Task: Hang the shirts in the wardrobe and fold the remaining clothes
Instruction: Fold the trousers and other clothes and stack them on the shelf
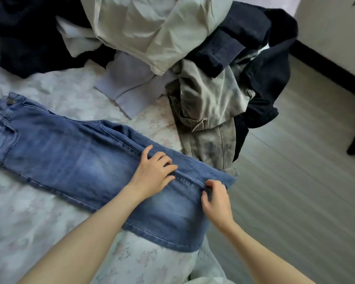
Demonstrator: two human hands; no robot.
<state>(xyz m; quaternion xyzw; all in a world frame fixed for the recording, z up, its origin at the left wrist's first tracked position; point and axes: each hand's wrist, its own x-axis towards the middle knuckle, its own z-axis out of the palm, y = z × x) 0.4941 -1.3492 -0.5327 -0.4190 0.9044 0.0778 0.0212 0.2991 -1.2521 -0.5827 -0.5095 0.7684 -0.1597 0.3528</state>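
Head-camera view looked down on a bed covered with a pale floral sheet (29, 218), where a pair of blue jeans (70, 160) lay flat, stretching from the waistband at the left edge of the frame to the hems at lower centre, near the bed's edge. The left hand (154, 171) rested on the jeans at centre frame, its fingers curled and pinching the seam where one leg lay over the other. The right hand (215, 199), just to its right, pinched the same seam near the hem between thumb and curled fingers. Behind the jeans, across the upper half of the frame, sat a loose heap of unfolded clothes: a pale grey-green garment (152, 29) on top, dark navy clothing (35, 48) at upper left and (260, 64) upper right, a light lavender piece (129, 83) in the middle, and olive washed trousers (209, 103) spilling towards the bed's edge. Grey plank flooring (295, 181) filled the right side.
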